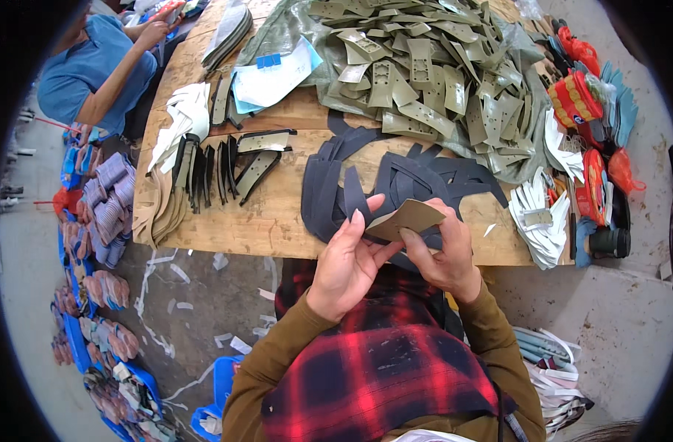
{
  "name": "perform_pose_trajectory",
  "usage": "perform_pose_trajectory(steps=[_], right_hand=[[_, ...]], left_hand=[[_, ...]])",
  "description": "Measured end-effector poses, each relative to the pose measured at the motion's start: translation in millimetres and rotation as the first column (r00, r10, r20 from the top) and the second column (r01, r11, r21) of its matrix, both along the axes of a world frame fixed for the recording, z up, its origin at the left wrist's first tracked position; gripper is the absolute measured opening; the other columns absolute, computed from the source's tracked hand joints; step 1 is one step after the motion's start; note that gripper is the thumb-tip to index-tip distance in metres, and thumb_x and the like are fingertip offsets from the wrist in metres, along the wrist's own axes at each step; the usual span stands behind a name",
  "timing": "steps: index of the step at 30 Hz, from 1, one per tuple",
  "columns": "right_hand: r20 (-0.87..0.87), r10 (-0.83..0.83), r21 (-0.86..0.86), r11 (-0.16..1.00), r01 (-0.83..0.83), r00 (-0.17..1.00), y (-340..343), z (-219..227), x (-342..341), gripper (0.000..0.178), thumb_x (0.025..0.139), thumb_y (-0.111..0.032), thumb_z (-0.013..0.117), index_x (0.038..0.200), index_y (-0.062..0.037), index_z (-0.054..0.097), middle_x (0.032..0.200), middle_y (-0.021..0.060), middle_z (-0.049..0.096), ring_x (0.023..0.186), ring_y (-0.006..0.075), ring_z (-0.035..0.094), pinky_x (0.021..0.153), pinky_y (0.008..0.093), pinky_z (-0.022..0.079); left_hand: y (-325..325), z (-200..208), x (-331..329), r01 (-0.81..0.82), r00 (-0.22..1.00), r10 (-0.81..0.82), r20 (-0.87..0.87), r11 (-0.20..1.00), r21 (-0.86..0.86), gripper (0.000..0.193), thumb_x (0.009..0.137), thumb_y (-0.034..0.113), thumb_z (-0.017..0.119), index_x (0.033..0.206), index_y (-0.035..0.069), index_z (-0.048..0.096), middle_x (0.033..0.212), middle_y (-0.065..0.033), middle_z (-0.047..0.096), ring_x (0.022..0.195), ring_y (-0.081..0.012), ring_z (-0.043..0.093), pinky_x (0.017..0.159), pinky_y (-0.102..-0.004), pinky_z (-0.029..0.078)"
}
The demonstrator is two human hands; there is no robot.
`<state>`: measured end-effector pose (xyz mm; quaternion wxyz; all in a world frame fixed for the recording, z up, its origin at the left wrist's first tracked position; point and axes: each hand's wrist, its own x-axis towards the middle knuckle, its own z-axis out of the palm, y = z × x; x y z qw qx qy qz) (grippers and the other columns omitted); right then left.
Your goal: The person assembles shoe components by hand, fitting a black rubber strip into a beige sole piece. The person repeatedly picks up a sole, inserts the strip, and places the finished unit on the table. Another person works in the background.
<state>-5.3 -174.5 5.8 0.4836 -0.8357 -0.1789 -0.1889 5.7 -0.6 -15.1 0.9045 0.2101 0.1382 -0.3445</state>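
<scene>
In front of my body, just over the table's near edge, I hold a thin, slightly curved khaki piece (406, 219). My right hand (448, 254) pinches its right side, with the thumb pressed on its lower edge. The fingers of my left hand (345, 259) lie at the left end of the piece. A dark grey strip (355, 194) runs down between my left thumb and index finger, which appear closed on it. Just beyond both hands, a tangled heap of dark grey strips (406, 177) lies on the table.
A big pile of khaki pieces (432, 74) covers the far side of the wooden table (255, 228). Dark-edged khaki pieces (259, 173), white strips (185, 118) and tan strips (160, 202) lie left; more white strips (539, 221) lie right. A co-worker in blue (104, 66) sits far left.
</scene>
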Motion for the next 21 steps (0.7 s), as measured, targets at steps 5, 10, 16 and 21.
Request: perform_pose_trajectory(steps=[5, 10, 16, 21], right_hand=[[0.045, -0.007, -0.018, 1.000, 0.007, 0.999, -1.4, -2.2, 1.1, 0.033, 0.078, 0.003, 0.071, 0.106, 0.0031, 0.054, 0.088, 0.0179, 0.064, 0.073, 0.0332, 0.066, 0.061, 0.0362, 0.052], [0.066, 0.003, -0.022, 1.000, -0.001, 0.998, -0.6, -3.4, 1.5, 0.033, 0.077, 0.004, 0.071, 0.105, 0.0030, 0.054, 0.088, 0.0173, 0.064, 0.073, 0.0332, 0.066, 0.061, 0.0360, 0.052], [0.055, 0.002, -0.017, 1.000, -0.001, 0.998, -1.0, -5.0, 0.5, 0.033, 0.077, 0.004, 0.071, 0.105, 0.0029, 0.054, 0.088, 0.0174, 0.064, 0.073, 0.0326, 0.066, 0.061, 0.0360, 0.052], [0.026, 0.010, -0.036, 0.999, -0.009, 1.000, -1.3, -8.2, -1.5, 0.035, 0.077, 0.004, 0.071, 0.107, 0.0028, 0.053, 0.087, 0.0177, 0.064, 0.071, 0.0325, 0.066, 0.059, 0.0363, 0.052]], left_hand=[[0.7, 1.3, 0.2, 0.009, 1.000, -0.009, 0.022, 1.000, 0.009, 0.042, 0.107, 0.031, 0.035, 0.142, 0.007, 0.041, 0.128, -0.0105, 0.057, 0.116, -0.0194, 0.058, 0.103, -0.0383, 0.048], [0.9, 1.6, 0.2, 0.015, 0.999, -0.016, 0.040, 1.000, 0.021, 0.043, 0.107, 0.032, 0.035, 0.142, 0.008, 0.040, 0.127, -0.0102, 0.058, 0.116, -0.0189, 0.058, 0.103, -0.0382, 0.047], [0.1, 0.8, -0.3, 0.017, 0.999, -0.018, 0.042, 0.999, 0.028, 0.043, 0.107, 0.033, 0.035, 0.143, 0.008, 0.040, 0.127, -0.0096, 0.058, 0.116, -0.0186, 0.058, 0.104, -0.0385, 0.046], [1.1, -4.2, -1.3, 0.035, 0.995, -0.036, 0.090, 0.999, 0.012, 0.044, 0.107, 0.032, 0.036, 0.144, 0.008, 0.038, 0.131, -0.0110, 0.056, 0.118, -0.0194, 0.057, 0.105, -0.0393, 0.046]])
